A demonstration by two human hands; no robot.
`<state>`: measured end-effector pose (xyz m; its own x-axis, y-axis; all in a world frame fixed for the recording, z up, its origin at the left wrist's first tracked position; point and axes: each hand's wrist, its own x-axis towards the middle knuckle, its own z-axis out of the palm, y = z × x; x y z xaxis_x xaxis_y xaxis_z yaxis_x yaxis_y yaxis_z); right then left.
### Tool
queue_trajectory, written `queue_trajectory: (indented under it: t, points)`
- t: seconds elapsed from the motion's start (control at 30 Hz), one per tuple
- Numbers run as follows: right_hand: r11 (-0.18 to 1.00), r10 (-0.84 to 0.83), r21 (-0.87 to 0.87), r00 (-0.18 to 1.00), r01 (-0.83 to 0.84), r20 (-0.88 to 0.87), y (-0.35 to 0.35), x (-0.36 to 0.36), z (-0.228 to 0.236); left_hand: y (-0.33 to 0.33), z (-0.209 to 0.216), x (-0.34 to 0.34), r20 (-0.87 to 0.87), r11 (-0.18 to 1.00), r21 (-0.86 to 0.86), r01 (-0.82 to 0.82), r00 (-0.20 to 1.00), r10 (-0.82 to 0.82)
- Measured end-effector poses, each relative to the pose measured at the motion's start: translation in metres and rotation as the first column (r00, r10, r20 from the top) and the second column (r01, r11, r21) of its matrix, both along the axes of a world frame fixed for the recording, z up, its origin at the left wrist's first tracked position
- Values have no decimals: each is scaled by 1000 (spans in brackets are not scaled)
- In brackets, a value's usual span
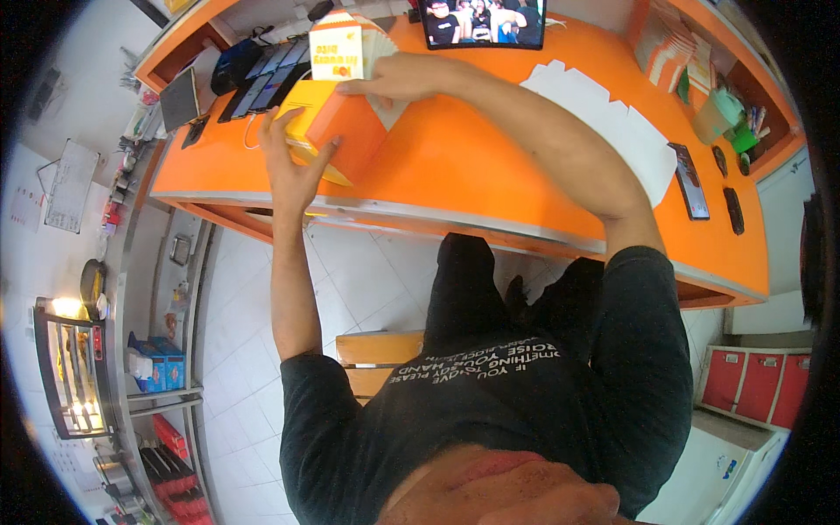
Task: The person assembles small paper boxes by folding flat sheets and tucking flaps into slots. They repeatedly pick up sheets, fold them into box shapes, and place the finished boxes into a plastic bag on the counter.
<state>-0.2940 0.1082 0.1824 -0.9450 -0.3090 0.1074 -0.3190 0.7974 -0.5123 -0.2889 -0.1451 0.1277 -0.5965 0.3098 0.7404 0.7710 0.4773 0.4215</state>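
Observation:
A yellow and orange carton (343, 127) stands at the left part of the orange desk, near its front edge. My left hand (293, 164) grips its left side, fingers on the yellow face and thumb on the orange face. At the carton's upper edge my right hand (395, 77) has its fingertips pressed on the corner; its thumb is hidden. Just behind is a stack of white and yellow printed cartons (336, 54), partly covered by my right hand. A pale grey-white flap shows beneath the right hand.
Several phones (262, 83) lie at the far left of the orange desk (455, 166). A screen (484, 22) stands at the back. White cut sheets (604, 122) lie right of centre, with a phone (689, 181) beyond them. A green cup (719, 115) stands far right.

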Motion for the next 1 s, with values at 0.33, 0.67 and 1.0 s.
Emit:
queue_trajectory:
  t: [0.33,0.67,1.0]
  points:
    - [801,-470,453,879,391,74,278,170,-2,-37,-13,23,-32,966,171,-192,979,200]
    - [618,-715,423,697,663,-48,326,258,-59,-12,-14,19,-65,911,129,-393,913,403]
    - [686,-455,320,728,654,-513,237,287,-14,26,-8,84,-365,1000,2,20,931,-18]
